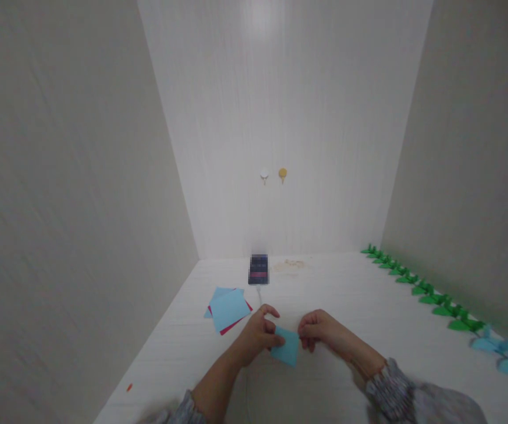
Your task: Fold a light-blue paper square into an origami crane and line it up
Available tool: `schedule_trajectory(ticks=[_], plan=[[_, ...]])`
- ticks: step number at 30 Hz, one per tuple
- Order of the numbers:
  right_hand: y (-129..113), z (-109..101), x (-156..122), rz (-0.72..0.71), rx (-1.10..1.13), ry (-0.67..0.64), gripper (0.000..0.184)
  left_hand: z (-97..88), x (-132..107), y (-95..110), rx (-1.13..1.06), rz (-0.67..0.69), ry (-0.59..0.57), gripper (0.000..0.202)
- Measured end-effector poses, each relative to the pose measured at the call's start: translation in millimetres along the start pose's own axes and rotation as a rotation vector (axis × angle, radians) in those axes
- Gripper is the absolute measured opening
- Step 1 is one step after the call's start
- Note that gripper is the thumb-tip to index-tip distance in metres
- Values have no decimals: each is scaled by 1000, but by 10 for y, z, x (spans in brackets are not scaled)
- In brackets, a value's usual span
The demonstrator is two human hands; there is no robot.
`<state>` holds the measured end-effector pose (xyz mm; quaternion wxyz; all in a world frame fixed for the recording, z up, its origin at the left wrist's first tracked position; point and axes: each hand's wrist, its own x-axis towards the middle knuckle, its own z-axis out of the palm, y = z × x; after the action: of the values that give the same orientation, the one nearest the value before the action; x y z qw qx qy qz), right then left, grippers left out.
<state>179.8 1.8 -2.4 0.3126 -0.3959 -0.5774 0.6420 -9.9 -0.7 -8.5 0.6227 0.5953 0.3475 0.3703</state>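
Left hand [259,333] and right hand [320,331] pinching a light-blue paper [286,347] between them — above the table [346,294]; paper stack [228,308] nearby

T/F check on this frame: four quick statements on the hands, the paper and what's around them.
1. Both the left hand and the right hand pinch the light blue paper. True.
2. The paper stack lies to the right of the hands. False: it lies to their left, with a blue sheet on top.
3. The folded figures along the right wall are all red. False: green figures farther off, blue figures nearer.
4. A white hook and a yellow hook are on the back wall. True.
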Motion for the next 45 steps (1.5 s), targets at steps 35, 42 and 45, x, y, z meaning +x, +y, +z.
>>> schedule_trajectory(ticks=[35, 42, 45], plan=[[47, 147, 14, 45, -227, -34, 15, 69, -5, -31, 13, -71, -100, 42], [-24, 160, -6, 10, -187, -26, 12, 47, -5, -31, -52, -50, -114, 40], [-64, 131, -33, 2, -138, -56, 10, 28, -8, -28, -61, -43, -85, 40]])
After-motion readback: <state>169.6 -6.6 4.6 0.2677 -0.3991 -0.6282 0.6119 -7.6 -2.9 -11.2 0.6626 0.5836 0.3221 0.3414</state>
